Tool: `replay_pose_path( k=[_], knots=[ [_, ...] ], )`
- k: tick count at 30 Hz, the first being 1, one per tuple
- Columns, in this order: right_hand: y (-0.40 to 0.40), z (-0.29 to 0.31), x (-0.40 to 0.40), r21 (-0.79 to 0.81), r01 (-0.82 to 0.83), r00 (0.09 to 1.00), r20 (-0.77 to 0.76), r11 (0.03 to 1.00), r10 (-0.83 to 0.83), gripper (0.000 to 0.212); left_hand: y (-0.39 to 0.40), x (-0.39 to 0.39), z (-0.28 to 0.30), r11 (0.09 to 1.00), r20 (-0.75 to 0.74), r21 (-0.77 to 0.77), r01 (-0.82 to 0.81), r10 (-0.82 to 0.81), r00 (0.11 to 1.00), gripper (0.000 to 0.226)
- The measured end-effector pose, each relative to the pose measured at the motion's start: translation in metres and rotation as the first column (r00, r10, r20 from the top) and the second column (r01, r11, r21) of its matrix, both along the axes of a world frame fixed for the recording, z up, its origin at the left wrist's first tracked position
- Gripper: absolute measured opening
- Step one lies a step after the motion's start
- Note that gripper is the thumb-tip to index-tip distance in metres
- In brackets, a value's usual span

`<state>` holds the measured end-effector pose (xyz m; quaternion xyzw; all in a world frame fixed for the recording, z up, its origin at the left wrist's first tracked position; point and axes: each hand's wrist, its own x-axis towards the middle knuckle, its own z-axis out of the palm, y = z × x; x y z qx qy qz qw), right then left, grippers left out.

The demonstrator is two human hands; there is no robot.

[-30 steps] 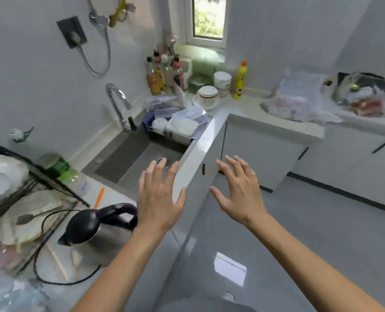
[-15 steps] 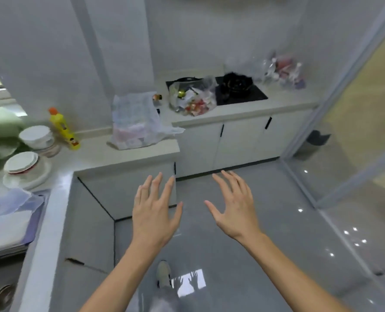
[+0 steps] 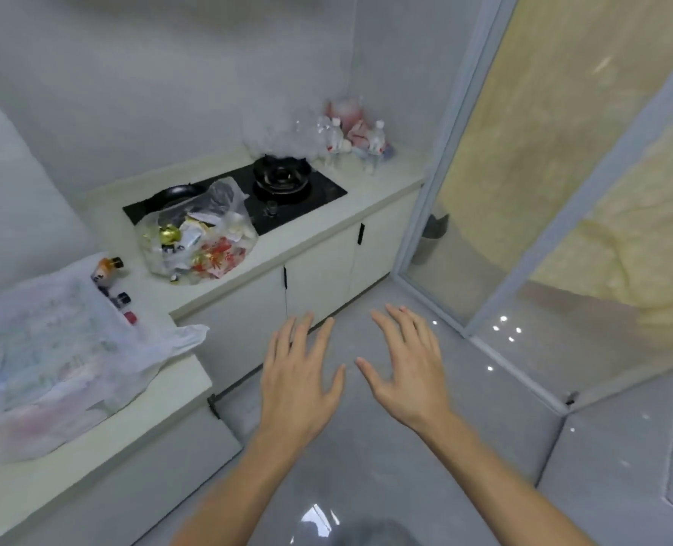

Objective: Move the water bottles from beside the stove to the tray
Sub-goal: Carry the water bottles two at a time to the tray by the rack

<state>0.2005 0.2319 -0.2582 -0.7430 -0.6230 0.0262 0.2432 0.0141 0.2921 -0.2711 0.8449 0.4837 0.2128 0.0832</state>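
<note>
Several clear water bottles (image 3: 335, 140) with white caps and red labels stand on the counter at the far right end, just right of the black stove (image 3: 283, 189); one more bottle (image 3: 377, 141) is at the right of the group. My left hand (image 3: 299, 372) and my right hand (image 3: 407, 368) hover over the grey floor, palms down, fingers spread, holding nothing, well short of the bottles. No tray is in view.
A clear bag of groceries (image 3: 197, 234) lies across the stove's left side. A white plastic bag (image 3: 59, 356) and small jars (image 3: 108, 269) sit on the near counter at the left. A glass sliding door (image 3: 524, 214) stands at the right; white cabinets (image 3: 319, 277) run below the counter.
The view has swung right, from the sink and kettle to the stove corner, and the stove and bottles are now nearer. Both hands stay spread and empty in front of me.
</note>
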Motion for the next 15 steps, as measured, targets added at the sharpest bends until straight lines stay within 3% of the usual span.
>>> replay_pose_path(
  k=[7, 15],
  knots=[
    [0.087, -0.029, 0.101, -0.053, 0.120, 0.992, -0.036, 0.991, -0.122, 0.074, 0.113, 0.102, -0.010, 0.995, -0.063, 0.025, 0.099, -0.097, 0.993, 0.068],
    [0.232, -0.029, 0.233, -0.071, 0.061, 0.992, -0.109, 0.996, -0.068, 0.076, 0.261, 0.233, 0.012, 0.996, -0.100, 0.087, 0.019, -0.010, 0.995, 0.068]
  ],
)
